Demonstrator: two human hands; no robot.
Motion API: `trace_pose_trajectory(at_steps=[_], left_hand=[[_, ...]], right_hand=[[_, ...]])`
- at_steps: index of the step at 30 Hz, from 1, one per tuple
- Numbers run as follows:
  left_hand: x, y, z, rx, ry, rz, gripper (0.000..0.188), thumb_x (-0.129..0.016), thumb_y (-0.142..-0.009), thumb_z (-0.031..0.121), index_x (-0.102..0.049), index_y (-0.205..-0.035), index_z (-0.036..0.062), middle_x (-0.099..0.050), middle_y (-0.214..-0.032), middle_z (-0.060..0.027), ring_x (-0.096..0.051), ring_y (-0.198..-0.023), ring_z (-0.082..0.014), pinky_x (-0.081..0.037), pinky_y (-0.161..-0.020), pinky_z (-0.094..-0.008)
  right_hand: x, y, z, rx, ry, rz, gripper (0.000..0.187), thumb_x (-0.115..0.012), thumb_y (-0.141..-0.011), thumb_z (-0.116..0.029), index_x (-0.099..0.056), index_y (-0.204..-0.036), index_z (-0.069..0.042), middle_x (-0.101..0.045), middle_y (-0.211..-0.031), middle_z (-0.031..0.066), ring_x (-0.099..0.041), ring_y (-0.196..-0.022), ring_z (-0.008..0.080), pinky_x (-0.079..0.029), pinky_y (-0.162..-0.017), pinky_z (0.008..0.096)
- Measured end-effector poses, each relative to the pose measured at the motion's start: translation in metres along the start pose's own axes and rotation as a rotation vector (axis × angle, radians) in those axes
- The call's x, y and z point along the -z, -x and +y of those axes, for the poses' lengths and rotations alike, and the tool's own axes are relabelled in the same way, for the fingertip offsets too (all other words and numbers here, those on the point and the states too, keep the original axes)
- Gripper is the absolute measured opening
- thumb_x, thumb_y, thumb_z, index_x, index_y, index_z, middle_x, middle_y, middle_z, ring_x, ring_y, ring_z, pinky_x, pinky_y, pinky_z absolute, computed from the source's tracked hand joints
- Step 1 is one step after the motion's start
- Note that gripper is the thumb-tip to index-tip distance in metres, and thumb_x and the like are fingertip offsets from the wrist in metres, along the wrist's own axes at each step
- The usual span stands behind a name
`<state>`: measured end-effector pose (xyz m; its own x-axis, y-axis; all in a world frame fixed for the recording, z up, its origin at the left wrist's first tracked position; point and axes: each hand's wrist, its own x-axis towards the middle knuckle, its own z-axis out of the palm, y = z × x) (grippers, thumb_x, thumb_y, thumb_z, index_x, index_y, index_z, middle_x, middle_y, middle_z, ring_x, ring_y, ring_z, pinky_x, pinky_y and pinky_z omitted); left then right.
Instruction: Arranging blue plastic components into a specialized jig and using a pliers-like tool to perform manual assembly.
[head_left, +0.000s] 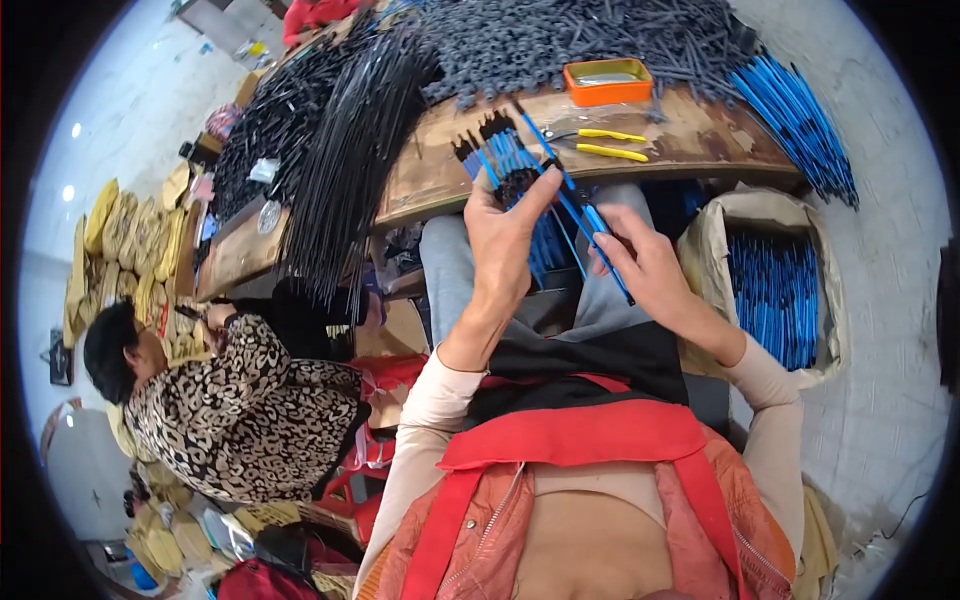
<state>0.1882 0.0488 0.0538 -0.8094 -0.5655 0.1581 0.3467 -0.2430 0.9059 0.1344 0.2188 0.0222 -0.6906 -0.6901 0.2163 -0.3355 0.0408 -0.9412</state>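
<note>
My left hand [502, 238] is closed round a bundle of thin blue sticks with black ends [507, 152], held upright over my lap near the table's front edge. A longer blue-and-black stick [568, 192] slants across in front of it, its top beside my left thumb. Lower down, my right hand [648, 268] pinches this stick between thumb and fingers; whether it grips more than one is hard to tell. Just beyond the bundle, pliers with yellow handles [612, 154] lie on the wooden table [700, 128].
An orange tin [607, 92] stands before a heap of grey tubes [590, 40]. Long black rods [350, 150] overhang the table at left, blue sticks [800, 125] at right. A lined box [835, 290] of blue sticks stands right of me. A person in a patterned top [250, 410] sits at left.
</note>
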Motion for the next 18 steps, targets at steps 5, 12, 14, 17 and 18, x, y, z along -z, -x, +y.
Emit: trace_pose_trajectory(at_steps=[5,12,14,17,18], left_hand=[[0.041,0.005,0.007,0.084,0.034,-0.05,0.022,-0.071,-0.085,0.003,-0.062,-0.106,0.0038,-0.068,-0.093,-0.0063,-0.065,-0.077,-0.0136,-0.053,-0.073,-0.0279],[0.07,0.005,-0.01,0.427,0.204,-0.258,0.033,-0.067,-0.084,-0.003,-0.054,-0.114,0.003,-0.067,-0.109,-0.0204,-0.07,-0.093,-0.0293,-0.056,-0.086,-0.0406],[0.07,-0.011,-0.022,0.339,0.08,-0.201,0.039,-0.07,-0.083,-0.002,-0.056,-0.119,0.0022,-0.069,-0.11,-0.0159,-0.068,-0.098,-0.0225,-0.054,-0.089,-0.0352],[0.067,-0.051,-0.038,0.254,-0.037,-0.315,0.047,-0.072,-0.082,-0.001,-0.054,-0.126,0.0013,-0.066,-0.117,-0.0142,-0.064,-0.107,-0.0213,-0.049,-0.097,-0.0331],[0.07,-0.058,-0.039,0.236,-0.07,-0.391,0.042,-0.066,-0.092,0.014,-0.052,-0.13,0.0006,-0.062,-0.123,-0.0134,-0.06,-0.115,-0.0212,-0.045,-0.102,-0.0326]], right_hand=[[-0.011,-0.018,0.011,-0.17,-0.283,-0.248,0.021,-0.047,-0.103,-0.017,-0.056,-0.11,0.0,-0.061,-0.083,0.0059,-0.063,-0.071,0.0129,-0.052,-0.066,0.0282],[-0.018,-0.038,0.053,0.135,0.312,-0.236,0.02,-0.052,-0.098,-0.016,-0.06,-0.104,0.002,-0.061,-0.096,0.0166,-0.062,-0.097,0.0305,-0.047,-0.084,0.0405],[0.0,-0.058,0.052,0.139,0.346,-0.169,0.019,-0.053,-0.096,-0.014,-0.062,-0.104,0.001,-0.062,-0.099,0.0172,-0.061,-0.098,0.0322,-0.047,-0.085,0.0403],[0.029,-0.094,0.058,0.237,0.574,-0.012,0.018,-0.058,-0.093,-0.009,-0.063,-0.107,0.001,-0.062,-0.106,0.0152,-0.059,-0.102,0.0325,-0.045,-0.091,0.0378],[0.034,-0.105,0.061,0.322,0.644,0.019,0.02,-0.059,-0.091,-0.007,-0.062,-0.109,0.0,-0.061,-0.111,0.0153,-0.057,-0.107,0.0333,-0.044,-0.093,0.0384]])
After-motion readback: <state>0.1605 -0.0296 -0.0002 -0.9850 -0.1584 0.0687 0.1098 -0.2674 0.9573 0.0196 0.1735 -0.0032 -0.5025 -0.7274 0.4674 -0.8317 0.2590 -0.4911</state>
